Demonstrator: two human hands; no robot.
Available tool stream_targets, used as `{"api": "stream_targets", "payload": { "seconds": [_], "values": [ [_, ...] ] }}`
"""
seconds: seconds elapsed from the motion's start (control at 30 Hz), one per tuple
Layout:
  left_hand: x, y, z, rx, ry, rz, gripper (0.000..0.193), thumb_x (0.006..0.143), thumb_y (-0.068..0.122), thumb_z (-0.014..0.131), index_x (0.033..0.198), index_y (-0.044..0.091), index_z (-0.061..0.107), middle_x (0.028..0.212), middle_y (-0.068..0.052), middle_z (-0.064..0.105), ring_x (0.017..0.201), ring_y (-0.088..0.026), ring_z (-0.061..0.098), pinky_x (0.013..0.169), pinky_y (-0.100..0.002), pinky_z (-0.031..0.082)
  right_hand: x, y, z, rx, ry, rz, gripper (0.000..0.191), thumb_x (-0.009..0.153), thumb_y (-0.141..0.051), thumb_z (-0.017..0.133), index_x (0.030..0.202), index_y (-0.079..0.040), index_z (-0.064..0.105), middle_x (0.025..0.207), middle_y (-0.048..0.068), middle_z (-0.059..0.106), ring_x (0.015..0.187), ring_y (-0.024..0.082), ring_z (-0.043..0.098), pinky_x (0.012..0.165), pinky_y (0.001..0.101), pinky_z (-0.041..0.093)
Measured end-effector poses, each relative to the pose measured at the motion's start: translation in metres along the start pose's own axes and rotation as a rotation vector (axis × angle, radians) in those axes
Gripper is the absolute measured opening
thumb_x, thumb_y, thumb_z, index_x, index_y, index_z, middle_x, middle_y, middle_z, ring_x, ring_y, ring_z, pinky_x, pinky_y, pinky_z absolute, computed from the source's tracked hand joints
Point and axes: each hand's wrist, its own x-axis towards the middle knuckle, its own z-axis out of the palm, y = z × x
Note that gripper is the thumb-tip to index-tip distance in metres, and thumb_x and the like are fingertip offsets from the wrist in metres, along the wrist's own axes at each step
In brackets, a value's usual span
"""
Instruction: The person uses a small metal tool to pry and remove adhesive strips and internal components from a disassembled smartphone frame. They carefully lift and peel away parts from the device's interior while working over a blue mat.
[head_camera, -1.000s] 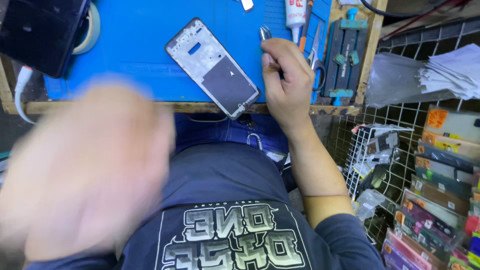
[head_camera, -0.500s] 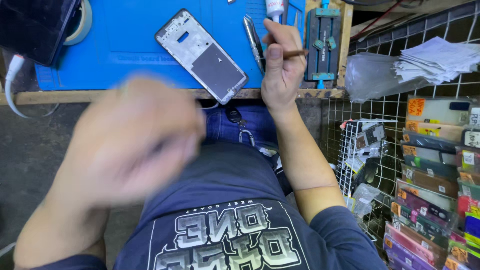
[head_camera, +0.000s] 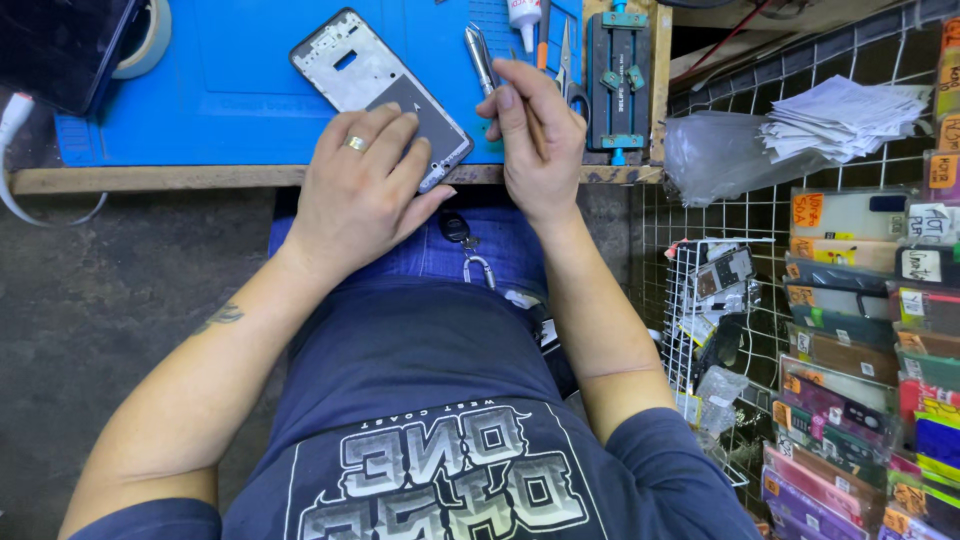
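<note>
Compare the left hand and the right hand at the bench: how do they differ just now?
The left hand lies flat, fingers spread on the phone frame, and wears a ring; the right hand is curled, ringless, pinching a thin brown-handled tool beside the frame. The left holds nothing. Both are bare, over the blue mat at the bench edge.

Blue mat, tape roll, glue bottle — wire rack, phone cases.
</note>
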Motion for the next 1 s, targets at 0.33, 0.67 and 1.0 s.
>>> {"api": "stream_targets", "payload": {
  "seconds": [0.33,0.67,1.0],
  "values": [
    [0.031,-0.013,-0.056,-0.430,0.428,-0.238,0.008,0.110,0.002,0.070,0.104,-0.002,0.070,0.097,-0.009,0.070,0.091,-0.020,0.068,0.079,-0.031,0.051,-0.041,-0.014,-0.018,0.027,-0.038,-0.181,0.031,0.107,0.005,0.062,0.138,0.000,0.059,0.128,0.012,0.067,0.108,0.016,0.067,0.100,0.0298,0.055],
    [0.069,-0.073,-0.034,-1.152,0.571,-0.434,0.028,0.115,0.008,0.076,0.090,0.000,0.068,0.077,0.005,0.061,0.066,-0.005,0.047,0.062,-0.023,0.034,-0.044,-0.001,-0.015,-0.046,-0.009,-0.155,0.032,0.107,0.002,0.060,0.139,0.001,0.058,0.126,0.012,0.070,0.102,0.014,0.071,0.092,0.0298,0.060],
    [0.076,-0.063,-0.039,-1.249,0.501,-0.395,0.026,0.117,0.012,0.071,0.095,-0.001,0.071,0.083,0.001,0.067,0.070,-0.006,0.056,0.066,-0.023,0.044,-0.011,-0.018,-0.006,0.008,-0.050,-0.219,0.040,0.105,0.001,0.069,0.143,0.000,0.055,0.131,0.011,0.067,0.123,0.017,0.064,0.111,0.0319,0.052]
  ]
}}
